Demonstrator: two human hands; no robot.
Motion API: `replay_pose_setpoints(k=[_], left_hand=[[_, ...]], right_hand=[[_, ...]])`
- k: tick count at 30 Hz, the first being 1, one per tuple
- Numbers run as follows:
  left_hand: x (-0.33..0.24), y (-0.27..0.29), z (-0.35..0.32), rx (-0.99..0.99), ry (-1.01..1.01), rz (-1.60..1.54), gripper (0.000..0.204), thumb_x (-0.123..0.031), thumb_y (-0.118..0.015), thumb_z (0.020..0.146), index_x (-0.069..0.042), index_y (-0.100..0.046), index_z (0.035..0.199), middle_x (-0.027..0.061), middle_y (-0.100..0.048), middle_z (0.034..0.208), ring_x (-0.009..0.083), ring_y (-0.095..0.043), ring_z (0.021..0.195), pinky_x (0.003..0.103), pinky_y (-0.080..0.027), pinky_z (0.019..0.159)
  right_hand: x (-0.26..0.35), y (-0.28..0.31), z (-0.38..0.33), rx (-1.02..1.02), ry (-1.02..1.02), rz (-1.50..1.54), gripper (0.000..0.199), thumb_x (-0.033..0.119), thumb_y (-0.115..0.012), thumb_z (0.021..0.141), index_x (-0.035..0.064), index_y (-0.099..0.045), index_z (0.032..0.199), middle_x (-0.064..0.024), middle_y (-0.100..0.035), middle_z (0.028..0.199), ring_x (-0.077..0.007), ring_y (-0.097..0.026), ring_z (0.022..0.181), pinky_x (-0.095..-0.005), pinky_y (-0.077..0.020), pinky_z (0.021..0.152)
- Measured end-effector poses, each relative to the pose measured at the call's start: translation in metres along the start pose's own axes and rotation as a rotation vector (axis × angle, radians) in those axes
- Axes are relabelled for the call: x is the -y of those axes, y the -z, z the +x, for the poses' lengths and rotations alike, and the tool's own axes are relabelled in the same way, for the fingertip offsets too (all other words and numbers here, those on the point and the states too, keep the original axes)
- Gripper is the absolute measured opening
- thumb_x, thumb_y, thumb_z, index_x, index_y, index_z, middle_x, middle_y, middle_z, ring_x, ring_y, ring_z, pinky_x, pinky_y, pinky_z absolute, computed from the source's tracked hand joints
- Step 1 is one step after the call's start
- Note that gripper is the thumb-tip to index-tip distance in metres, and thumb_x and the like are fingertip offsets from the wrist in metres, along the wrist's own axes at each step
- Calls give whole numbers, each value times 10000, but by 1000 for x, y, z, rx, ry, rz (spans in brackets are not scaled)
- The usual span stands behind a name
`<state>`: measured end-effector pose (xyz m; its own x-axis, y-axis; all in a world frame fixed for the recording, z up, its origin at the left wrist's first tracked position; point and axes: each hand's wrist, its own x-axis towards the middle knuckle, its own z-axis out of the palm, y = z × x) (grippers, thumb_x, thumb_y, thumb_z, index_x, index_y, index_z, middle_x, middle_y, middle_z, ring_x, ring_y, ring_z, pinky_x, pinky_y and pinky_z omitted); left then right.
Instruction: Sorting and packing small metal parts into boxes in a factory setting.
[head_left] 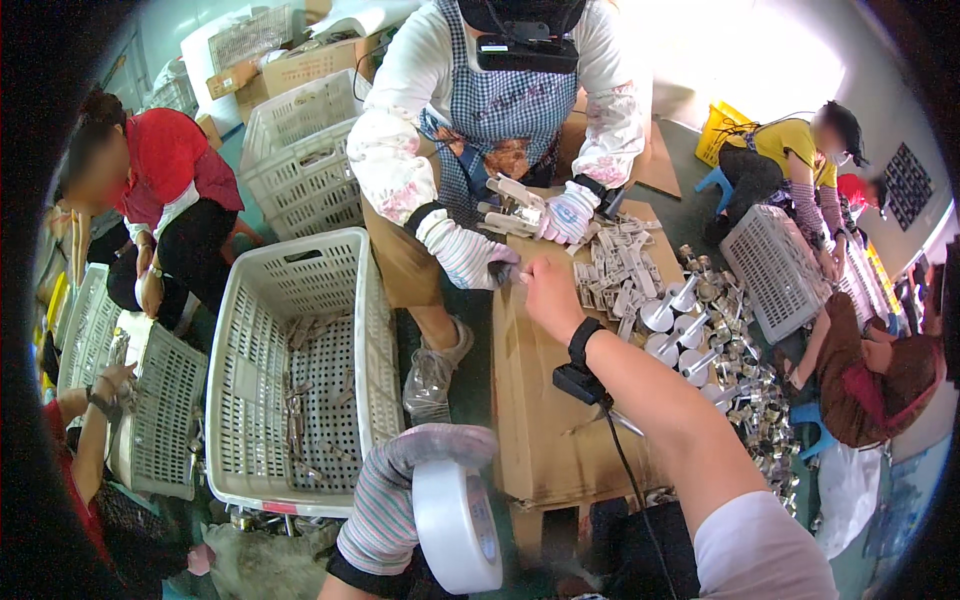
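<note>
My left hand (385,490), in a striped knitted glove, grips a wide roll of white tape (450,530) at the bottom middle, its fingers bent over the top. My bare right hand (550,297) is closed above the cardboard and meets a co-worker's gloved hand (468,256). Whatever lies between these fingertips is too small to make out. The co-worker's other gloved hand (570,213) holds a bundle of pale metal parts (513,208). Beside my right hand lies a heap of flat metal parts (620,265), with white round-ended pieces (672,325) nearer me.
Cardboard (530,400) covers the work surface in front of me. To its left stands a white plastic crate (290,400) with a few metal pieces inside. Many shiny metal fittings (745,400) spread along the right. Other people work beside crates at both sides.
</note>
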<state>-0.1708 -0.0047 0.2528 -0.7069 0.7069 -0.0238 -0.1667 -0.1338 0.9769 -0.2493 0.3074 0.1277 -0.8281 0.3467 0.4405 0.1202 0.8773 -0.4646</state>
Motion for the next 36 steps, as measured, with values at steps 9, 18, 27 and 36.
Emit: replay_pose_setpoints(k=[9, 18, 27, 36], left_hand=[[-5, -6, 0, -25, 147, -122, 291, 13, -732, 623, -52, -592, 869, 115, -598, 922, 257, -563, 947, 372, -455, 814], [-5, -10, -1, 13, 21, -11, 305, 69, -636, 686, -24, -633, 976, 68, -641, 950, 122, -606, 828, 264, -497, 748], [1, -5, -1, 145, -53, 46, 355, 45, -663, 673, -19, -608, 1018, 54, -636, 978, 125, -590, 894, 264, -468, 798], [3, -11, 0, 218, -28, -58, 352, 55, -666, 665, -26, -614, 1004, 65, -624, 999, 134, -584, 911, 267, -462, 815]], right_hand=[[30, 43, -28, 210, 267, -31, 119, 10, -490, 771, 7, -460, 886, -187, -507, 887, -369, -526, 798, -435, -432, 674], [33, 66, -45, 249, 322, 8, 101, 28, -475, 796, 10, -450, 893, -194, -496, 851, -371, -511, 787, -429, -419, 698], [39, 108, 27, -83, 91, 151, 110, 80, -544, 791, -10, -488, 822, -187, -517, 837, -353, -500, 825, -400, -402, 723], [39, 110, 31, -65, 214, 99, 91, 49, -530, 792, -25, -479, 810, -174, -517, 792, -317, -515, 769, -378, -409, 683]])
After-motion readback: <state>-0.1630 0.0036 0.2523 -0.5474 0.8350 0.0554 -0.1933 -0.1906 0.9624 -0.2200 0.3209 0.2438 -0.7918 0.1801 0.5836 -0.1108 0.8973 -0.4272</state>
